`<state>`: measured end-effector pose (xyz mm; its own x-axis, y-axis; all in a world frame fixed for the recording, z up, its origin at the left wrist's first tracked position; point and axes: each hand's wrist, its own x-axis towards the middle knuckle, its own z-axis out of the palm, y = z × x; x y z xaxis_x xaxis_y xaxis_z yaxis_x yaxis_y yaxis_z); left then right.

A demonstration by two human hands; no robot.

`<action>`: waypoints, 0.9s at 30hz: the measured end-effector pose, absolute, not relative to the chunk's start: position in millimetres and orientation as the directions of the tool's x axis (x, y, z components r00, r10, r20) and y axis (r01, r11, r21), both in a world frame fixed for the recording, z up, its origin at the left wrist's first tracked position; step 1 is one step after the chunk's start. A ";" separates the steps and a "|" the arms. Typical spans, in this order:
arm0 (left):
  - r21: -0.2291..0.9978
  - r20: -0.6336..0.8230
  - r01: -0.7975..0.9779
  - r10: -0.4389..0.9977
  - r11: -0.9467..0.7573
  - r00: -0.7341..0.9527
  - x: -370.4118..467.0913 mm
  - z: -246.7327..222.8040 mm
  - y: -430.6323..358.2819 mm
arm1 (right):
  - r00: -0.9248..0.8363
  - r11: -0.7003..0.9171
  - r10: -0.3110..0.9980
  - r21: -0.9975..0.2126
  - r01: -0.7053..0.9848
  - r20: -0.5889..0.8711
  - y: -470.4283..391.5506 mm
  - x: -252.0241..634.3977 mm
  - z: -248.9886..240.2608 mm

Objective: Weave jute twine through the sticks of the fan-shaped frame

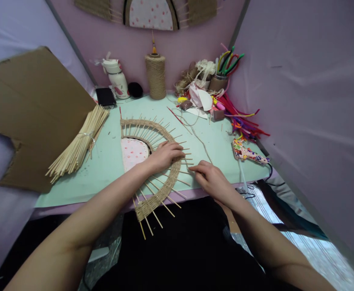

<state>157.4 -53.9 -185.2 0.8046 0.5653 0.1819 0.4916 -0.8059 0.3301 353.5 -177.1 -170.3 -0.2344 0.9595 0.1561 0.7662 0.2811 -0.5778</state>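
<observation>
A half-round woven fan piece [173, 178] lies on the table, its twine band threaded through thin sticks that spread outward. At its centre is a white half-circle [132, 153] with pink spots. My left hand [167, 155] lies flat over the band and sticks, fingers stretched toward the outer edge. Just right of the stick tips, my right hand [210, 177] is closed, thumb and forefinger pinched by a stick end. Thin twine [203, 143] runs down the table to this hand and seems to be held in it. The lower end of the fan overhangs the table's front edge.
A tied bundle of sticks [80, 141] and cardboard [37, 117] lie left. Behind stand a bottle [118, 79], a phone [105, 97] and a twine cone [155, 76]. On the right are a red needle-like stick [178, 118], pipe cleaners [240, 115] and a glue gun [248, 152].
</observation>
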 end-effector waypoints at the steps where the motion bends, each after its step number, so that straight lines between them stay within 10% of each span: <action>1: 0.332 0.189 0.490 0.566 -0.806 0.802 158.3 -185.4 -54.2 | -0.235 0.275 0.961 -0.611 0.742 0.148 -176.4 348.7 -169.1; 14: 0.415 0.236 0.561 0.680 -0.716 0.694 170.8 -181.1 -49.5 | -0.255 0.311 0.950 -0.508 0.803 0.178 -182.6 348.1 -172.6; 27: 0.092 -0.042 0.636 0.635 -0.767 0.772 127.0 -161.9 -123.7 | -0.259 0.354 0.928 -0.421 0.835 0.267 -181.0 345.2 -183.1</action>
